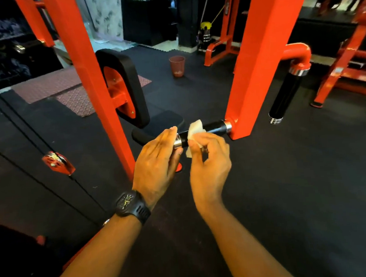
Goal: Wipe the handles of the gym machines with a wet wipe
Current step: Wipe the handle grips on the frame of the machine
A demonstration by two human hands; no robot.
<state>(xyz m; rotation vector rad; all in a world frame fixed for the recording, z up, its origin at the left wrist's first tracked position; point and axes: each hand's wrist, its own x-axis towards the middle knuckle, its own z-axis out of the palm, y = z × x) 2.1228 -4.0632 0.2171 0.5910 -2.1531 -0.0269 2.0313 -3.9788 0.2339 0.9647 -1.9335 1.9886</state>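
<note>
A black handle (pixel 214 126) with chrome end caps sticks out sideways from an orange machine post (pixel 258 58). A white wet wipe (pixel 194 129) is draped over the handle near its free end. My right hand (pixel 209 164) pinches the wipe between thumb and fingers against the handle. My left hand (pixel 157 161), with a black watch on its wrist, lies against the chrome end cap with its fingers fairly straight. A second black handle (pixel 284 95) hangs from an orange elbow pipe at the right.
Another orange post (pixel 92 79) stands just left of my hands, with a black padded seat and back pad (pixel 132 88) behind it. Black cables and an orange pulley (pixel 58 163) run at the left. A reddish bin (pixel 177 66) stands on the dark floor behind.
</note>
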